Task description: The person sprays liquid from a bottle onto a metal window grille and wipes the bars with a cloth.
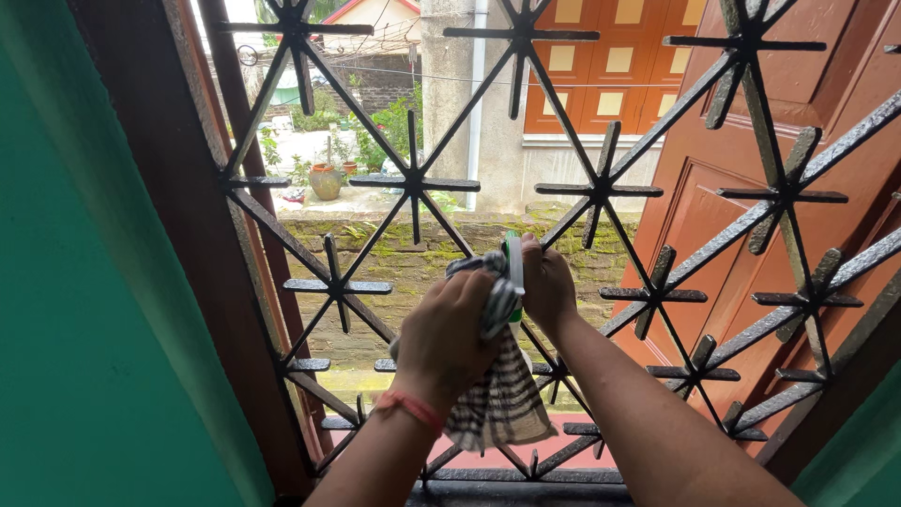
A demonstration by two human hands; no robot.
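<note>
My left hand (449,330) grips a black-and-white checked cloth (502,399) that hangs down below it. A pink band circles that wrist. My right hand (547,284) holds a small green and white object (514,272), partly wrapped by the cloth's top end, so its shape is unclear. Both hands meet in front of a dark metal window grille (413,183) made of diagonal bars and star-shaped joints, at its lower middle.
A brown wooden window frame (178,235) and green wall (75,329) stand to the left. An open reddish-brown shutter (751,253) is at the right. Outside are a mossy stone wall (394,263), potted plants (326,178), a concrete pillar and an orange panelled door.
</note>
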